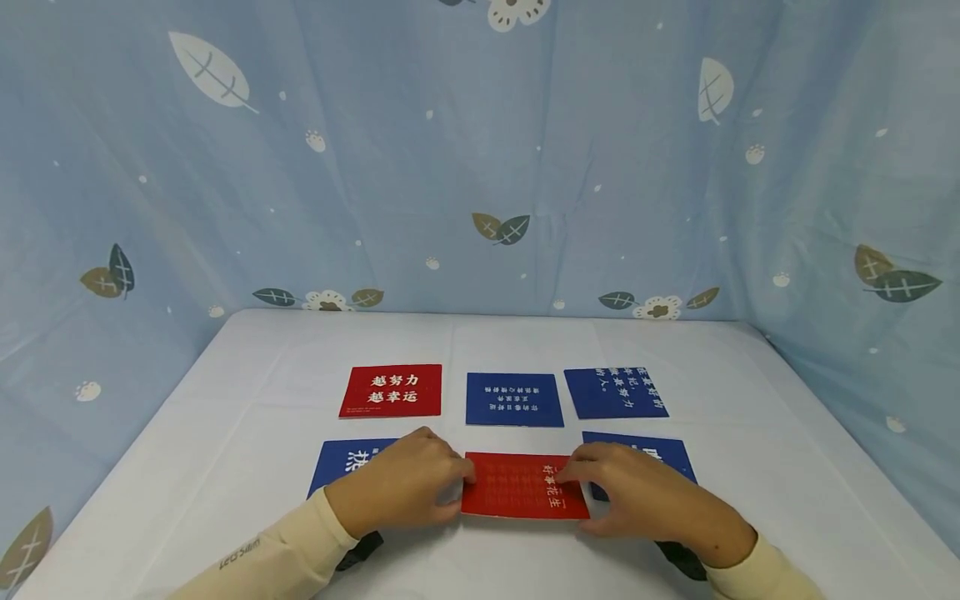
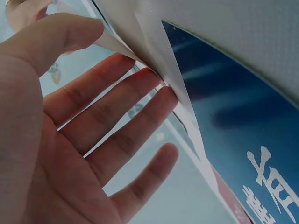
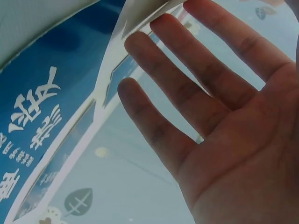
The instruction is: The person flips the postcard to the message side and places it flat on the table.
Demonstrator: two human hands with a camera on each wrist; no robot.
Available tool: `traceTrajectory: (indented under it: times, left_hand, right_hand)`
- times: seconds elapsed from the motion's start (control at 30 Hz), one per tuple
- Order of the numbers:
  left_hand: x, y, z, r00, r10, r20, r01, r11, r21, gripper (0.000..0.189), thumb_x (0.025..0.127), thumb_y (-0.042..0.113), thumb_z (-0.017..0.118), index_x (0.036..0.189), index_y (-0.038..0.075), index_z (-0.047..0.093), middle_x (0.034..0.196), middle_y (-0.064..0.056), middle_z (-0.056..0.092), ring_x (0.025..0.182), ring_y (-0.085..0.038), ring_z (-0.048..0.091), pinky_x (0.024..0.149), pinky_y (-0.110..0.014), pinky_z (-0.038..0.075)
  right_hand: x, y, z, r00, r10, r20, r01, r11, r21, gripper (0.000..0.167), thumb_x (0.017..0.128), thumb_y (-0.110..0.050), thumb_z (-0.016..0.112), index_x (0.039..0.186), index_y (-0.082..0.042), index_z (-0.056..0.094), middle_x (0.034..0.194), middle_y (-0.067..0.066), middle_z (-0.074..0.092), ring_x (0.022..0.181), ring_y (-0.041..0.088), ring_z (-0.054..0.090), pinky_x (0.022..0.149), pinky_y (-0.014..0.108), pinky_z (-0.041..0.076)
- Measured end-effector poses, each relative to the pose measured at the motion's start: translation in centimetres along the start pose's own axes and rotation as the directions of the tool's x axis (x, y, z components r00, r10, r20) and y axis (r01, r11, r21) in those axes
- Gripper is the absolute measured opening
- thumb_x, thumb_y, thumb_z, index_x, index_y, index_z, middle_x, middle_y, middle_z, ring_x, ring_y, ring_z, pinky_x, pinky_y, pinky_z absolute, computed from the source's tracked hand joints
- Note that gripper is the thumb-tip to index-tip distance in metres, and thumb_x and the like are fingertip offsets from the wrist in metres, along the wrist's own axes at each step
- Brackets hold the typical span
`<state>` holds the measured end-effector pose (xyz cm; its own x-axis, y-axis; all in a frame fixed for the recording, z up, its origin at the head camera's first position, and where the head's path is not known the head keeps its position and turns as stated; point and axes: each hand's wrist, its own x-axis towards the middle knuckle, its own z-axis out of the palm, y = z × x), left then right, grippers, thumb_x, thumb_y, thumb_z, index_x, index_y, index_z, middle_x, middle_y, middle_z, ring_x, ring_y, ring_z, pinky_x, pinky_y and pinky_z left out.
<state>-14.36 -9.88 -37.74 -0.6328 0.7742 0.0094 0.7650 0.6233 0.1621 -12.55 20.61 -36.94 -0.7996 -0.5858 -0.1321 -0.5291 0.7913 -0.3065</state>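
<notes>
A red card (image 1: 513, 490) with white characters lies crosswise between my two hands, its near edge showing a pale rim. My left hand (image 1: 405, 483) grips its left end, fingertips at the left edge and thumb low by the near corner. At the other end, my right hand (image 1: 645, 500) holds the card with fingertips over the top and thumb at the near right corner. Both wrist views show the remaining fingers spread. Partly hidden behind the left hand is a blue card (image 1: 330, 467); another blue card (image 1: 671, 454) shows behind the right hand.
Farther back on the white tabletop (image 1: 247, 392) lie a red card (image 1: 393, 404), a middle blue card (image 1: 513, 412) and a right-hand blue card (image 1: 630, 408). A blue patterned curtain (image 1: 390, 167) hangs behind and beside the table.
</notes>
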Motion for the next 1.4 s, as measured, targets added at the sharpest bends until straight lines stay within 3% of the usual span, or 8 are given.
traceTrajectory:
  times: [0.2,0.43,0.67,0.83,1.1,1.4]
  left_hand:
    - [0.0,-0.1,0.1,1.0,0.0,0.001,0.0,1.0,-0.011,0.025,0.083,0.03,0.079,0.106,0.023,0.077,0.101,0.012,0.077,0.087,-0.003,0.071,0.087,-0.034,0.054]
    - [0.2,-0.3,-0.1,0.999,0.031,-0.038,-0.031,0.999,0.021,0.023,0.083,0.029,0.077,0.106,0.023,0.078,0.101,0.009,0.077,0.091,-0.007,0.071,0.087,-0.032,0.054]
    - [0.3,-0.4,-0.3,0.997,-0.018,-0.08,0.016,1.0,-0.019,0.024,0.084,0.027,0.077,0.107,0.02,0.074,0.099,0.009,0.078,0.077,-0.003,0.069,0.08,-0.03,0.056]
    - [0.4,-0.4,-0.4,0.992,-0.037,-0.124,0.037,0.999,0.005,0.025,0.084,0.028,0.08,0.107,0.02,0.072,0.095,0.007,0.078,0.065,-0.002,0.066,0.072,-0.023,0.054]
    - [0.6,-0.6,-0.1,0.969,-0.028,-0.244,0.027,1.0,-0.005,0.019,0.086,0.022,0.079,0.104,0.018,0.072,0.088,0.005,0.078,0.058,-0.002,0.062,0.059,-0.011,0.046]
    - [0.7,-0.5,-0.1,0.952,-0.075,-0.298,0.078,0.997,-0.002,0.022,0.088,0.022,0.078,0.108,0.015,0.071,0.09,0.003,0.079,0.073,-0.009,0.073,0.066,-0.016,0.056]
  right_hand:
    - [0.0,0.3,-0.2,0.999,-0.028,-0.019,0.028,1.0,0.005,0.036,0.07,-0.023,0.09,0.104,-0.026,0.077,0.108,-0.006,0.072,0.1,0.015,0.066,0.082,0.036,0.061]
    - [0.0,0.5,-0.3,0.992,-0.08,-0.101,0.073,0.995,-0.074,0.032,0.072,-0.013,0.087,0.101,-0.025,0.079,0.102,-0.006,0.075,0.095,0.013,0.068,0.082,0.035,0.06]
    - [0.1,0.6,-0.8,0.99,-0.055,-0.132,0.043,0.995,-0.091,0.03,0.073,-0.012,0.087,0.1,-0.02,0.078,0.099,-0.006,0.076,0.092,0.013,0.068,0.081,0.036,0.06]
    - [0.3,0.7,-0.8,0.984,-0.048,-0.172,0.03,0.994,-0.108,0.027,0.074,-0.013,0.087,0.098,-0.02,0.076,0.093,-0.007,0.075,0.082,0.008,0.063,0.075,0.031,0.059]
    - [0.4,1.0,-0.4,0.946,-0.142,-0.292,0.099,0.983,-0.157,0.016,0.08,-0.012,0.082,0.093,-0.019,0.076,0.087,-0.01,0.075,0.076,0.005,0.064,0.069,0.026,0.057]
    - [0.5,1.4,-0.1,0.932,-0.095,-0.349,0.071,0.994,-0.082,0.014,0.085,-0.012,0.079,0.098,-0.015,0.076,0.089,-0.005,0.076,0.076,0.004,0.068,0.069,0.024,0.059]
